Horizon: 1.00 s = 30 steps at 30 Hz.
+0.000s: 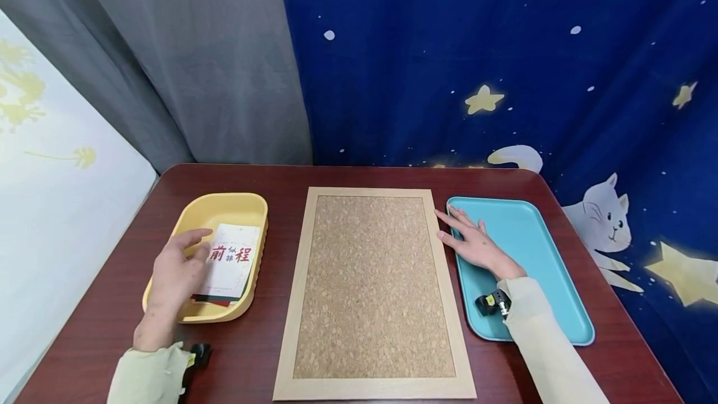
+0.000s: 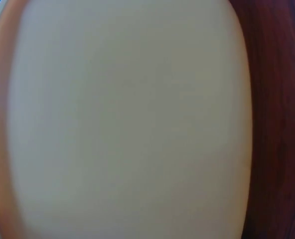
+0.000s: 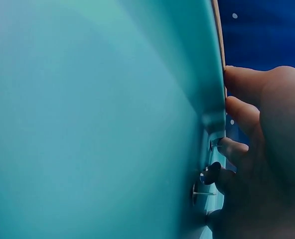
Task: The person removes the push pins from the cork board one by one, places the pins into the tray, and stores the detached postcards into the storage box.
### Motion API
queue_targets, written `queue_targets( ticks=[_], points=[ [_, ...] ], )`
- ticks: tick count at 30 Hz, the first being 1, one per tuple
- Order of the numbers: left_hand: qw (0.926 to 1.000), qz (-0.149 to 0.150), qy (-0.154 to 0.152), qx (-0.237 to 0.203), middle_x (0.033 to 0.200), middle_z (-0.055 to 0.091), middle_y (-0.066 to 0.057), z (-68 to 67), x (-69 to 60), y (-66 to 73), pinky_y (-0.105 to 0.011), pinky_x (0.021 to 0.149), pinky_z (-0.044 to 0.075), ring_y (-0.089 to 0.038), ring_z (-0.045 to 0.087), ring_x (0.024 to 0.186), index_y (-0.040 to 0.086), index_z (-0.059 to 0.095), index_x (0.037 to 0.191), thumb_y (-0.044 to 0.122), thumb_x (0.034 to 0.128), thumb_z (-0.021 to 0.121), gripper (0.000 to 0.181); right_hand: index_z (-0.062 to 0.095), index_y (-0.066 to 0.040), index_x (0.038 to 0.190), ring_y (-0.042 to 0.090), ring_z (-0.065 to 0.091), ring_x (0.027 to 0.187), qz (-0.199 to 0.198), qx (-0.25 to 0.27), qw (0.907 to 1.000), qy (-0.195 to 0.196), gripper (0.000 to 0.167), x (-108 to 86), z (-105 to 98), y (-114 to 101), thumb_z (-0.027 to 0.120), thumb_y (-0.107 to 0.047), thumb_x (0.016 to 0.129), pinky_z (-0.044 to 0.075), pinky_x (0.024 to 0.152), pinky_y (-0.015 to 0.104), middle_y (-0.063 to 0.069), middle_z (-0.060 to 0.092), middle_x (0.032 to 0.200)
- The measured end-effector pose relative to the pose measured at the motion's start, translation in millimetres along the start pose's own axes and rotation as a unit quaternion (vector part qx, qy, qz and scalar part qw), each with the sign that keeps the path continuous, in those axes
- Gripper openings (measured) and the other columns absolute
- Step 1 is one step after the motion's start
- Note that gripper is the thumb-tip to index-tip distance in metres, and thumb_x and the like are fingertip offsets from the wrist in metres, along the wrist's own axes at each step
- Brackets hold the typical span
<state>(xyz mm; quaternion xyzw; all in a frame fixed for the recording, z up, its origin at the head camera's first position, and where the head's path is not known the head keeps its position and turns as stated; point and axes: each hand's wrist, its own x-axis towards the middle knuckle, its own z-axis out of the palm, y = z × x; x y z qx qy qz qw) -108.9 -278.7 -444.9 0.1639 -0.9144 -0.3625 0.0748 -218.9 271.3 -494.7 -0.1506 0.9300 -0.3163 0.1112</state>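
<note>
My left hand (image 1: 178,270) is over the left side of a yellow basket (image 1: 227,209), its fingers bent loosely beside a stack of cards (image 1: 231,273). The top card is white with red and dark Chinese characters; darker edges show beneath it. Only the blurred basket wall (image 2: 132,119) fills most of the left wrist view. Over the left rim of a blue tray (image 1: 516,235) my right hand (image 1: 473,245) has its fingers spread, the tips near the frame of a corkboard (image 1: 376,285). In the right wrist view, several metal thumbtacks (image 3: 211,173) lie along the tray's edge, close to the fingertips.
The corkboard lies in the middle of a dark red-brown table (image 1: 288,182), between basket and tray. Behind the table hang a grey curtain (image 1: 224,67) and a blue curtain (image 1: 404,80) with stars. A white cloth (image 1: 62,204) borders the left side.
</note>
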Motion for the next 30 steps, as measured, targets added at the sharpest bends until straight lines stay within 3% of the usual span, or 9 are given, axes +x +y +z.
queue_targets(
  ticks=[4, 9, 12, 14, 16, 18, 22, 30],
  points=[
    [0.9983, 0.04, 0.041, -0.013, 0.15, 0.053, -0.025, 1.4, -0.9, 7.4, -0.063, 0.105, 0.047, -0.044, 0.054, 0.131, 0.006, 0.061, 0.143, 0.016, 0.1055, 0.054, 0.039, 0.031, -0.023, 0.165, 0.043, -0.001, 0.164, 0.004, -0.002, 1.0, 0.002, 0.066, -0.6, -2, 0, 0.053, -0.046, 0.108, -0.013, 0.123, 0.074, 0.017, 0.01, 0.176],
    [0.9902, 0.11, 0.082, -0.025, 0.151, 0.057, -0.018, 4.1, -3.0, 17.9, -0.062, 0.108, 0.047, -0.039, 0.053, 0.138, 0.008, 0.063, 0.142, 0.016, 0.1034, 0.06, 0.039, 0.032, -0.021, 0.165, 0.043, 0.0, 0.163, 0.002, -0.004, 1.0, 0.002, 0.066, -1.9, 0, 0, 0.054, -0.045, 0.107, -0.012, 0.123, 0.074, 0.018, 0.011, 0.176],
    [0.9843, 0.148, 0.092, -0.028, 0.149, 0.059, -0.015, 8.1, -5.1, 24.6, -0.052, 0.114, 0.044, -0.036, 0.054, 0.139, 0.009, 0.064, 0.141, 0.017, 0.1019, 0.064, 0.039, 0.033, -0.02, 0.165, 0.044, 0.001, 0.163, 0.001, -0.006, 1.0, 0.002, 0.065, -2.4, 1, -1, 0.054, -0.043, 0.108, -0.012, 0.123, 0.075, 0.019, 0.012, 0.176],
    [0.9804, 0.172, 0.092, -0.026, 0.149, 0.059, -0.013, 11.6, -6.8, 29.0, -0.04, 0.118, 0.041, -0.035, 0.053, 0.14, 0.01, 0.065, 0.14, 0.018, 0.1006, 0.066, 0.04, 0.033, -0.019, 0.165, 0.045, 0.001, 0.163, -0.002, -0.008, 1.0, 0.003, 0.065, -2.1, 1, -1, 0.054, -0.043, 0.108, -0.011, 0.123, 0.075, 0.019, 0.012, 0.175],
    [0.9758, 0.196, 0.093, -0.023, 0.149, 0.058, -0.012, 15.6, -8.3, 34.2, -0.037, 0.118, 0.039, -0.035, 0.052, 0.141, 0.011, 0.066, 0.139, 0.018, 0.0987, 0.069, 0.041, 0.033, -0.019, 0.165, 0.046, 0.003, 0.163, -0.006, -0.013, 0.9999, 0.005, 0.065, -1.5, 0, -2, 0.054, -0.042, 0.108, -0.01, 0.123, 0.076, 0.02, 0.013, 0.175],
    [0.9706, 0.221, 0.094, -0.019, 0.15, 0.057, -0.012, 20.1, -9.5, 40.0, -0.041, 0.116, 0.04, -0.036, 0.051, 0.141, 0.01, 0.066, 0.138, 0.017, 0.0967, 0.072, 0.042, 0.033, -0.02, 0.165, 0.046, 0.006, 0.162, -0.009, -0.018, 0.9998, 0.009, 0.065, -1.0, 0, -3, 0.054, -0.042, 0.108, -0.008, 0.123, 0.076, 0.02, 0.013, 0.175],
    [0.9623, 0.259, 0.081, -0.02, 0.153, 0.054, -0.015, 29.9, -12.1, 52.7, -0.062, 0.111, 0.04, -0.041, 0.048, 0.142, 0.008, 0.066, 0.136, 0.016, 0.0951, 0.074, 0.042, 0.033, -0.022, 0.164, 0.047, 0.012, 0.161, -0.012, -0.027, 0.9994, 0.018, 0.064, -3.1, 0, -4, 0.055, -0.043, 0.108, -0.002, 0.123, 0.077, 0.019, 0.013, 0.175],
    [0.9548, 0.293, 0.04, 0.026, 0.16, 0.048, -0.013, 49.1, -18.9, 69.9, -0.063, 0.117, 0.037, -0.039, 0.045, 0.146, 0.013, 0.062, 0.142, 0.026, 0.0945, 0.076, 0.051, 0.035, -0.021, 0.164, 0.048, 0.014, 0.161, -0.023, -0.029, 0.9988, 0.033, 0.063, -10.3, -2, -12, 0.056, -0.041, 0.107, 0.021, 0.123, 0.073, 0.018, 0.013, 0.175]
  ],
)
